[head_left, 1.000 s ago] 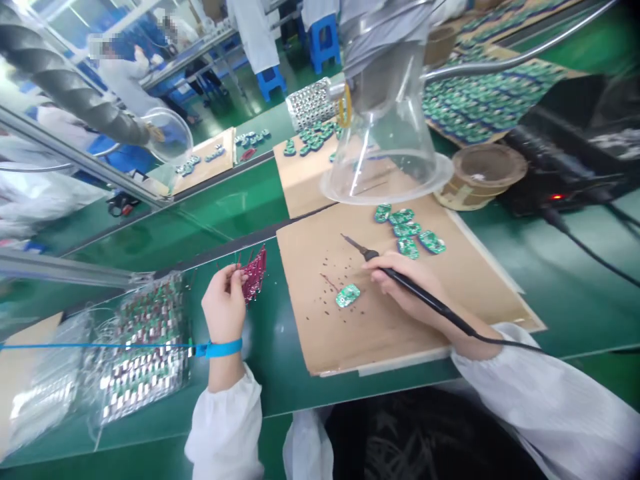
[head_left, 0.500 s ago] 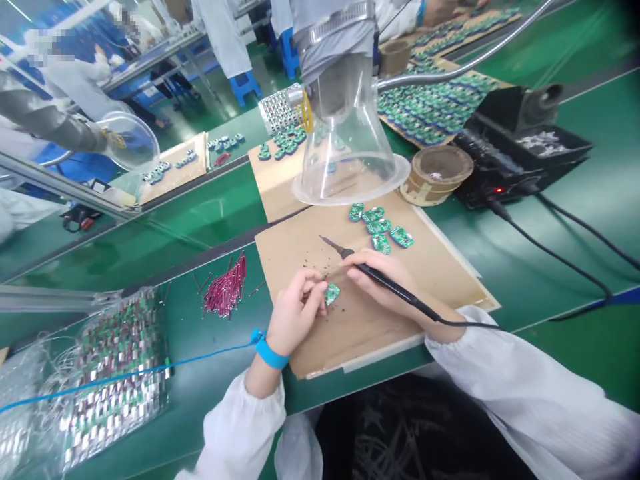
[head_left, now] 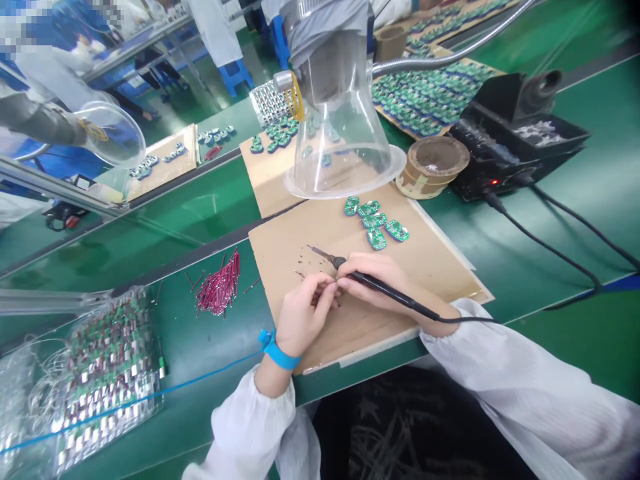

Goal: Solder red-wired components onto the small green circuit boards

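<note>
My right hand (head_left: 377,280) grips a black soldering iron (head_left: 385,288), its metal tip pointing left over the brown cardboard sheet (head_left: 370,327). My left hand (head_left: 303,317), with a blue wrist strap (head_left: 283,353), is closed in a pinch. Its fingertips meet those of my right hand just below the iron's front end. Whatever lies between them is hidden or too small to make out. Several green circuit boards (head_left: 373,220) lie on the cardboard beyond my hands. Dark specks are scattered near the iron's tip.
A pile of red wires (head_left: 220,283) lies left of the cardboard. A clear fume hood (head_left: 345,147) hangs above its far side. Back right are a round brown pot (head_left: 435,163) and a black soldering station (head_left: 480,160). Bagged parts (head_left: 110,373) lie at left.
My hands have come together at the fingertips, and the iron has shifted slightly left. The small green board beside my left fingertips is no longer visible. The view has shifted slightly.
</note>
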{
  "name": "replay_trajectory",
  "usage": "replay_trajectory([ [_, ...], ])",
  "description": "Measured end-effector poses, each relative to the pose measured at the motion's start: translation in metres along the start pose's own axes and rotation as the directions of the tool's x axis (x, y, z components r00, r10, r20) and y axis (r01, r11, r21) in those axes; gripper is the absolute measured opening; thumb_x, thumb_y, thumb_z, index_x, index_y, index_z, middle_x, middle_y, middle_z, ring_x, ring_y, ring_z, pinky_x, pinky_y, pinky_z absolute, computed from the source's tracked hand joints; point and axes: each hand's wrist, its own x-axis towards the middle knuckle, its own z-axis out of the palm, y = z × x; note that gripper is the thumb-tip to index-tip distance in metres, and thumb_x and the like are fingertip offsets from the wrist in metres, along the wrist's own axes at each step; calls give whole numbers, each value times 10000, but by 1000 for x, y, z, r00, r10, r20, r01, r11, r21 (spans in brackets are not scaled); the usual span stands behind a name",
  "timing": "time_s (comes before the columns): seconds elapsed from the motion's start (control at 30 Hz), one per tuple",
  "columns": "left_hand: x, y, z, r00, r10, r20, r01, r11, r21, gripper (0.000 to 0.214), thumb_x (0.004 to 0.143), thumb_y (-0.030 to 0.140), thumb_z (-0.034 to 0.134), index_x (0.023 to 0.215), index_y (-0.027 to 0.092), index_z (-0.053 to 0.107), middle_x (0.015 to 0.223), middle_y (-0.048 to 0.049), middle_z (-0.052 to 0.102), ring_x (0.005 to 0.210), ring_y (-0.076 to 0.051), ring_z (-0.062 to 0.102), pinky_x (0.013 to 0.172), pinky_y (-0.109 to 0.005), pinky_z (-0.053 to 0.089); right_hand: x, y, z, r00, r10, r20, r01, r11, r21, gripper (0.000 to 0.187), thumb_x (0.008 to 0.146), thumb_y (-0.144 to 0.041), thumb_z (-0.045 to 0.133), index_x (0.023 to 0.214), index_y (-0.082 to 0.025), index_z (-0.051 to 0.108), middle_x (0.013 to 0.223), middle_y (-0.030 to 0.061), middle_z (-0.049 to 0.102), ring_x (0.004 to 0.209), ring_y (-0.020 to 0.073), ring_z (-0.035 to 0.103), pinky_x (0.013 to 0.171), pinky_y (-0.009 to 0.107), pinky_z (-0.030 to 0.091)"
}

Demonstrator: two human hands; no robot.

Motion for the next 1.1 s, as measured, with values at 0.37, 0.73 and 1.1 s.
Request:
replay_trajectory([
  [0.37,1,4,8,983,-179,29,173,876,-449,213,1010,390,619,946,198,554,729,15,658,508,-73,529,503,-202,440,-3,-4,-1,998,48,-32,-46,997,69,114,1000,-312,647,963,-226,713,814,1,702,711,132,640,700,269,500],
  [0.73,-4,-2,9,990,-143,-4,133,928,-349,214,1007,403,629,952,197,607,766,-8,663,609,-98,551,571,-230,428,-3,-4,-2,999,31,-9,-31,997,73,109,999,-305,644,972,-218,705,814,6,680,715,137,624,697,274,493],
  [1.1,-6,-1,5,994,-89,-59,80,988,-130,160,1001,342,629,939,196,647,768,-2,676,698,-120,627,648,-228,479,0,0,2,998,-58,-14,58,998,-40,69,1002,-243,623,977,-207,675,816,16,661,730,137,629,681,262,486],
])
